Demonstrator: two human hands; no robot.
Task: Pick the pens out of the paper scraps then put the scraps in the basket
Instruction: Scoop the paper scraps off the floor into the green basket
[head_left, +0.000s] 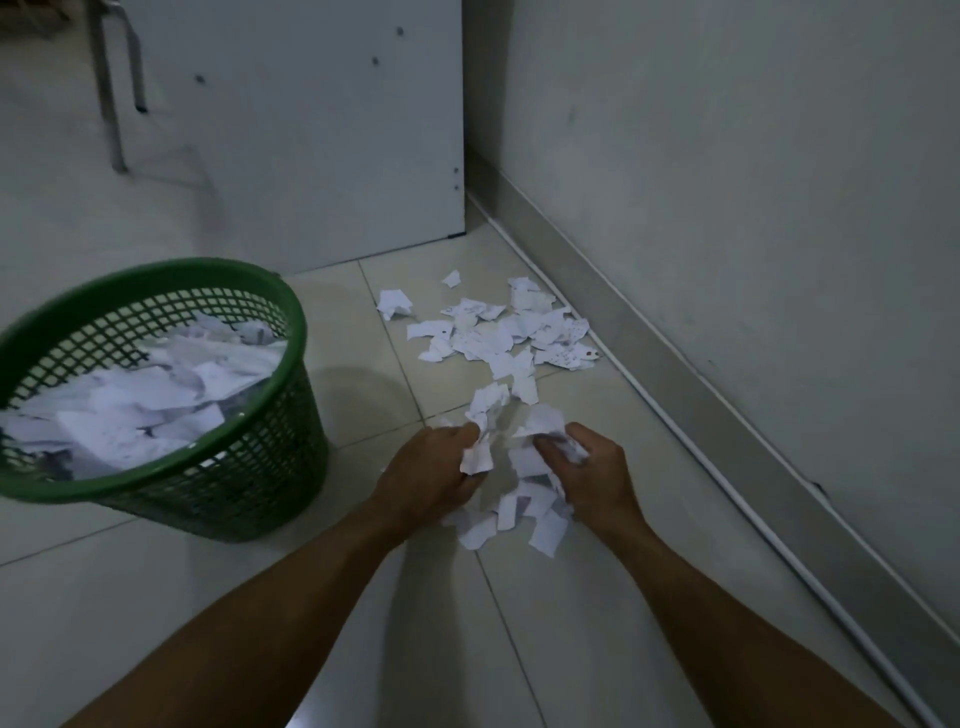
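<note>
White paper scraps (498, 332) lie scattered on the tiled floor near the wall, and a smaller bunch (524, 499) sits between my hands. My left hand (426, 473) is closed on crumpled scraps at its fingertips. My right hand (592, 467) grips more scraps from the other side. The green mesh basket (291, 312) stands to the left of my hands, partly filled with white paper. No pen is visible anywhere among the scraps.
A white cabinet panel (322, 130) stands behind the scraps. The wall and its skirting (675, 374) run along the right, with a white strip (737, 509) at the floor edge. Metal chair legs (111, 88) are at the far left.
</note>
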